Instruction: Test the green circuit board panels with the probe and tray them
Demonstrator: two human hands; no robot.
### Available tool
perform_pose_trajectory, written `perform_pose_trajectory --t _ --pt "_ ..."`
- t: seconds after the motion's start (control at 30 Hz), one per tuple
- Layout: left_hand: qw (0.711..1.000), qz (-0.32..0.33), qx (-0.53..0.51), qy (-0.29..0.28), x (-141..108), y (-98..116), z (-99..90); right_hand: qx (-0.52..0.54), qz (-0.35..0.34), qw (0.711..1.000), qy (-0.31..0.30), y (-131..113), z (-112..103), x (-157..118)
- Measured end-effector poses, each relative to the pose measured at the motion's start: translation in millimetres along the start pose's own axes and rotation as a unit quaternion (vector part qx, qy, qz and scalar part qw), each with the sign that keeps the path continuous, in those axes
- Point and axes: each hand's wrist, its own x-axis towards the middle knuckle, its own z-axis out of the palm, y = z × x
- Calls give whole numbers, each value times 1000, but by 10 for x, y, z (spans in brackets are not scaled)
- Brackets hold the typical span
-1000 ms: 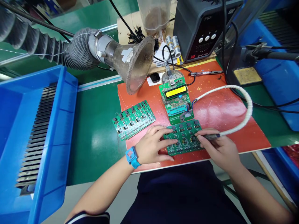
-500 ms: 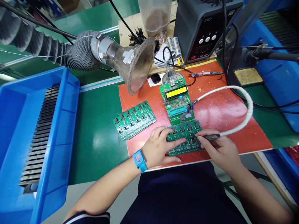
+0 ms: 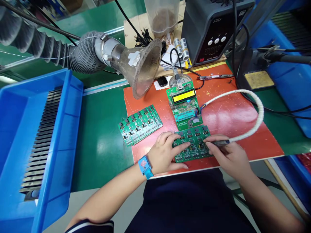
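Observation:
A green circuit board panel with small digit displays lies on the red mat near its front edge. My left hand, a blue wrist strap behind it, rests on the panel's left part with fingers spread. Its index finger touches the panel's middle. My right hand is closed around a dark pen-like probe, held at the panel's right part; my fingers hide its tip. A white-wrapped cable loops from the probe to a green programmer board with a lit yellow screen, just behind the panel.
Stacked circuit board panels lie to the left on the red mat. A fume extractor hood hangs above them. At far left stands a blue bin holding dark slats. A soldering station and a pen are behind.
My left index finger has shifted slightly left and up on the panel. My right hand and the probe stay in nearly the same place.

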Motion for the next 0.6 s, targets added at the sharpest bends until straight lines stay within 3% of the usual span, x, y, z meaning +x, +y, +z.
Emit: perform_pose_trajectory --t 0.23,0.6 --pt "999 18 -19 22 -19 -41 -28 3 -1 1000 1 6 -11 -17" --pt "1000 0 -26 4 1 -34 -60 2 9 1000 -5 3 -13 -14"
